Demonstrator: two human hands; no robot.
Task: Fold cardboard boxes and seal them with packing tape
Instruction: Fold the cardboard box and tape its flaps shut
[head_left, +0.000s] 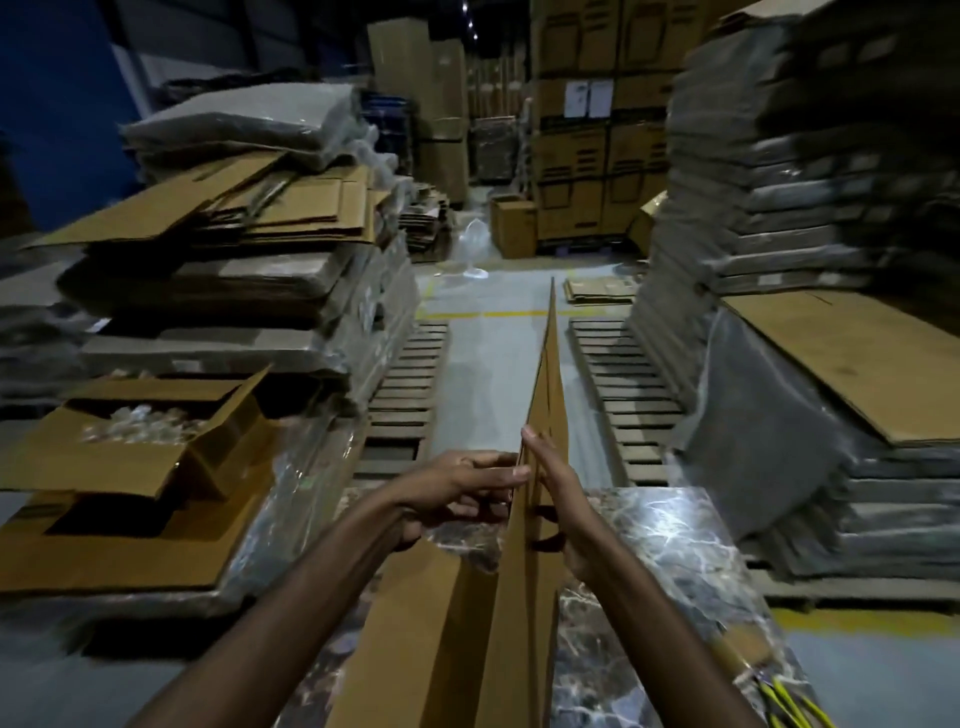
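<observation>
A flattened brown cardboard box (545, 395) stands on edge before me, seen almost edge-on and stretching away from the marbled table (665, 525). My left hand (457, 483) grips its left side, the thumb laid over the top edge and the fingers curled underneath. Against the right face lies my right hand (561, 499), fingers straight and pointing up along the panel. A lower flap (415, 639) of the same box hangs toward me between my forearms. No packing tape is in view.
Stacks of flat cardboard (249, 218) and wrapped bundles rise on the left, with an open box of clear items (140, 431) in front. Tall wrapped stacks (779, 208) stand on the right. Wooden pallets (410, 384) flank a concrete aisle. Yellow cables (789, 701) lie at the table's right corner.
</observation>
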